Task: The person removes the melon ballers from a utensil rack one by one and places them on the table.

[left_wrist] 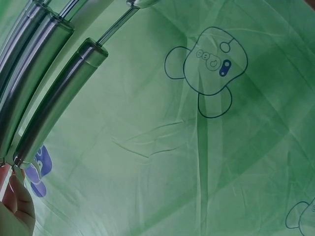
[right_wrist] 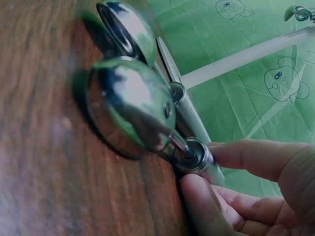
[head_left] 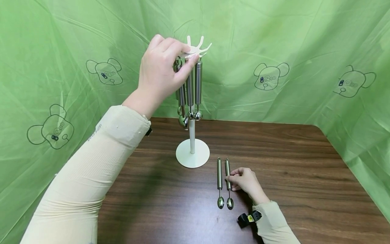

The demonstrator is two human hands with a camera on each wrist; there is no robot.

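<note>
A white rack stand (head_left: pixel 192 127) carries several steel melon ballers (head_left: pixel 198 83) hanging by their handle ends, scoops down. My left hand (head_left: pixel 164 64) pinches the hooked top (head_left: pixel 195 50) of this stand between thumb and fingers. Long steel handles (left_wrist: pixel 61 101) hang close by those fingertips in the left wrist view. Two more melon ballers lie side by side on the table, handles pointing at the stand. With thumb and fingers my right hand (head_left: pixel 245 181) pinches the handle of the right one (head_left: pixel 230 201); the left one (head_left: pixel 219 178) lies just beside it. Its rounded scoop (right_wrist: pixel 130 103) fills the right wrist view's middle.
The stand's round white base (head_left: pixel 192 161) rests on the dark wooden table (head_left: pixel 304 183). Green cloth (head_left: pixel 231 27) with printed bear faces walls in the back and both sides. A black wrist camera (head_left: pixel 245 219) sits on the right wrist.
</note>
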